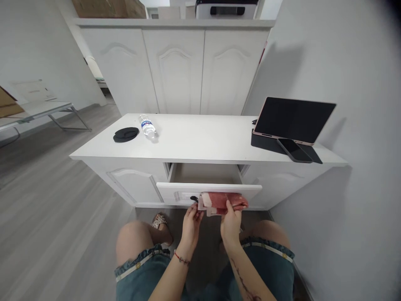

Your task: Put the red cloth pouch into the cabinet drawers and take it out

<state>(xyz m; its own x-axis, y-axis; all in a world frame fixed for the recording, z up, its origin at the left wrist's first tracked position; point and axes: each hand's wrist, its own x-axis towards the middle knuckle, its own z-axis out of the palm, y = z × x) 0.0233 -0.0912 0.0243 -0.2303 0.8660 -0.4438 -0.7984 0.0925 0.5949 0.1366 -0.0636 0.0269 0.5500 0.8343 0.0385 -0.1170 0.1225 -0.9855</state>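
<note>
A folded red and pale cloth [219, 201] is held up in front of the pulled-out drawer [208, 188]. My right hand [231, 223] grips it from below, thumb lying over its front. At the cloth's left end, the fingers of my left hand [191, 219] are closed on its edge; the fingertips are partly hidden. Just above those fingers is the drawer's dark knob [194, 198]. The part of the drawer's inside [206, 172] that shows holds nothing; its front covers the rest.
On the white cabinet top [200, 138] lie a plastic water bottle [148, 126] and a flat black round item [125, 134] at left. A tablet [294, 120] leans at right, with a phone [295, 150] before it. A grey wall [360, 125] rises close on the right.
</note>
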